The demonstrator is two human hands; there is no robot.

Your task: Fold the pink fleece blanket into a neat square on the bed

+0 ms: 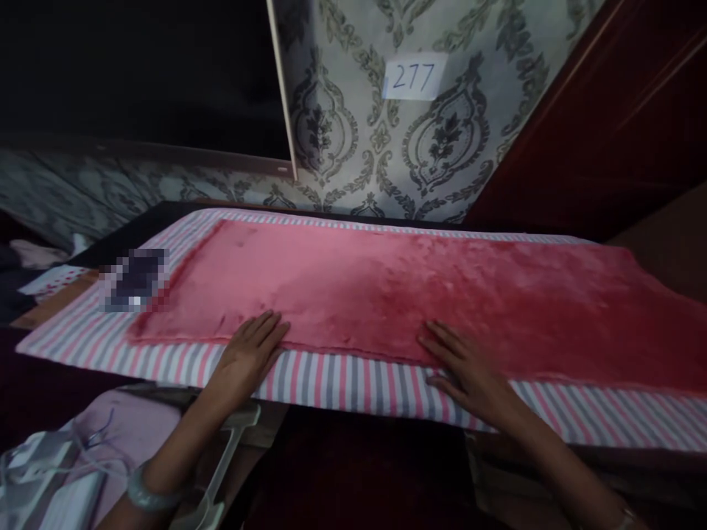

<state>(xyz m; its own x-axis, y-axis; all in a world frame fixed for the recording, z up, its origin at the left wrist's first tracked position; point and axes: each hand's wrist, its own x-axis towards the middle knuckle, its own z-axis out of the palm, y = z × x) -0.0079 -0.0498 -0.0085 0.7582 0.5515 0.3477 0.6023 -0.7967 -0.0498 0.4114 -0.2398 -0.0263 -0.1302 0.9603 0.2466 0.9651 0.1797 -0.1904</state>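
A long pink plush cloth point(420, 294) lies flat along a board covered in pink, grey and white striped fabric point(342, 386). My left hand point(248, 352) rests palm down on the cloth's near edge, fingers together and stretched out. My right hand point(467, 364) lies flat further right, fingers spread, partly on the pink cloth and partly on the striped cover. Neither hand holds anything. A bangle sits on my left wrist.
A blurred dark object point(135, 280) lies at the board's left end. A white paper reading 277 point(414, 76) hangs on the patterned wall behind. A pale metal frame point(221, 456) and light cloth with cords point(60, 464) sit below at the lower left.
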